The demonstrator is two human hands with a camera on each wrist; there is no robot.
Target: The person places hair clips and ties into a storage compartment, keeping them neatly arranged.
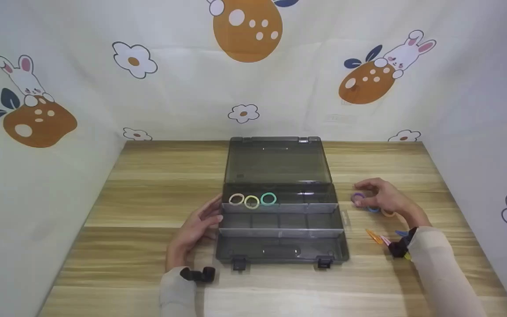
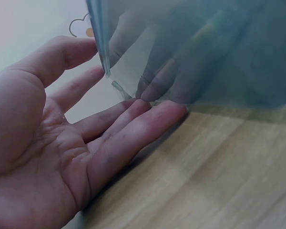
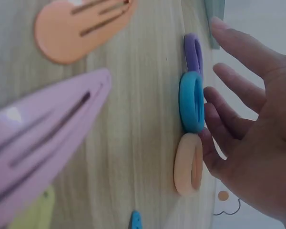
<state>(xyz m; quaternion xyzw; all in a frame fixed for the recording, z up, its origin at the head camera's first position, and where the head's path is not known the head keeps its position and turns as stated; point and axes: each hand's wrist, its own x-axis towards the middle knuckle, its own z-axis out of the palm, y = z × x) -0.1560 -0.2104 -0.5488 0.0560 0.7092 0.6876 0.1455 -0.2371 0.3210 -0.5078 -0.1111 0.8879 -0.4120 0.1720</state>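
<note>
An open dark translucent organizer box [image 1: 280,253] lies on the table, its lid folded back. Pink, yellow and green hair ties [image 1: 268,199] lie in its back row. My left hand [image 1: 198,226] touches the box's left side with its fingers extended, as the left wrist view also shows. To the right of the box, my right hand [image 1: 387,198] hovers over a purple hair tie [image 3: 193,52], a blue hair tie [image 3: 191,102] and a peach hair tie [image 3: 188,164]. Its fingers are loosely bent, with no hair tie pinched between them.
Nearer me on the right lie snap hair clips, including an orange clip [image 3: 69,33] and a pink clip [image 3: 43,138]; the right wrist camera partly hides them in the head view. Dividers [image 1: 280,232] split the box into rows. A patterned cloth [image 1: 183,101] stands around the wooden table [image 1: 148,176].
</note>
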